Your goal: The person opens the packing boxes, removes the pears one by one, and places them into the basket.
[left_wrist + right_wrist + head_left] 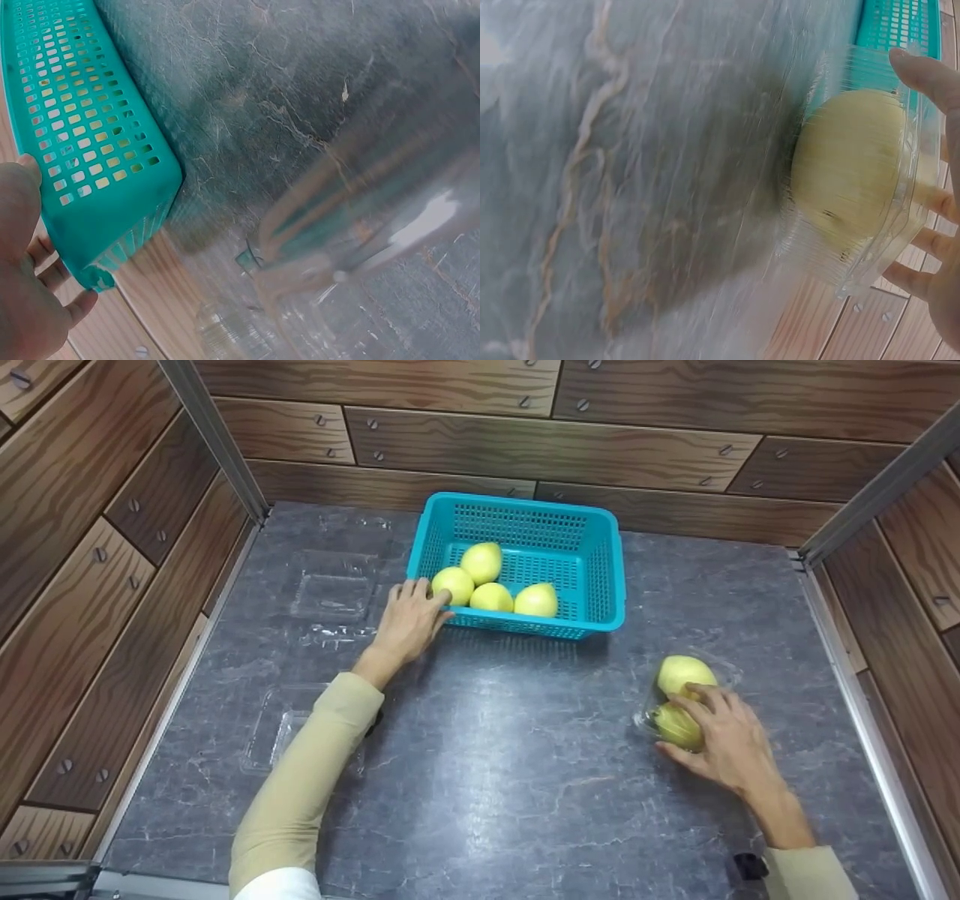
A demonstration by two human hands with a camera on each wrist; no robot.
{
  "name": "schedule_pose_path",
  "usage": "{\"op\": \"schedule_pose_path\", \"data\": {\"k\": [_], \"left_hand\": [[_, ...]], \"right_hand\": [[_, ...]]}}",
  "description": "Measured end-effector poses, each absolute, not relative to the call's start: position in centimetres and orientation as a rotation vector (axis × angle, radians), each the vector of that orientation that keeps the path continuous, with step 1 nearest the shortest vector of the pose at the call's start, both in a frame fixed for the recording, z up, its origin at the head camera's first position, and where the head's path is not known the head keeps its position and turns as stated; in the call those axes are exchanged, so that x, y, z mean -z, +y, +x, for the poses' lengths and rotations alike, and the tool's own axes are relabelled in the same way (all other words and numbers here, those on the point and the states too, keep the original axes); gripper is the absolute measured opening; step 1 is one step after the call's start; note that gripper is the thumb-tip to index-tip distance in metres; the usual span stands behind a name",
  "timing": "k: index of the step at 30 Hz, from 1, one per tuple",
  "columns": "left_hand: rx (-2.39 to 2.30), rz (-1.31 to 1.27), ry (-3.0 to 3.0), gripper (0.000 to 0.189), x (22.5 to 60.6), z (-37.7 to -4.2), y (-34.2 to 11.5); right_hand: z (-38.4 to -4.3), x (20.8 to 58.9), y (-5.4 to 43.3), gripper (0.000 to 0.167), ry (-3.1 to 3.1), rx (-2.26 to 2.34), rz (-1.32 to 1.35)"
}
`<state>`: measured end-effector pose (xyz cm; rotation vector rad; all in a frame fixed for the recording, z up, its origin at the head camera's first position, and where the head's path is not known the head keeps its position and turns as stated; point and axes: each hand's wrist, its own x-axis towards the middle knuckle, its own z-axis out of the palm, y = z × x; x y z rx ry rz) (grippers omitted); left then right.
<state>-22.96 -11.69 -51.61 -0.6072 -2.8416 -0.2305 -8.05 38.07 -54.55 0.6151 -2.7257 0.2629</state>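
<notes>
My left hand [409,619] grips the front left corner of a teal plastic basket [619,562]. The left wrist view shows the thumb on the rim and fingers passing behind the corner. Several yellow-green pears [481,562] lie in the basket's front left part, one close to my fingertips. At the right, my right hand [724,735] holds a clear plastic container [832,274] by its edges, thumb on one side and fingers on the other. Two pears [686,673] sit in it; one shows through the ribbed plastic. I cannot tell whether its lid is closed.
Clear plastic containers [330,596] lie along the left side, with another [262,735] partly behind my left sleeve. The dark marbled tabletop [510,765] is bounded by wood-patterned walls [525,442] at the back and sides, with metal frame strips [862,720].
</notes>
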Motion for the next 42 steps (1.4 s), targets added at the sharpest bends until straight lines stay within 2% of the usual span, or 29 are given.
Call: {"op": "schedule_pose_path", "data": {"k": [42], "left_hand": [[0.254, -0.597, -2.846, 0.034, 51.6, -22.9, -11.7]], "right_hand": [[-8.2, 54.5, 30.7, 0.079, -2.652, -0.202, 0.866]]}}
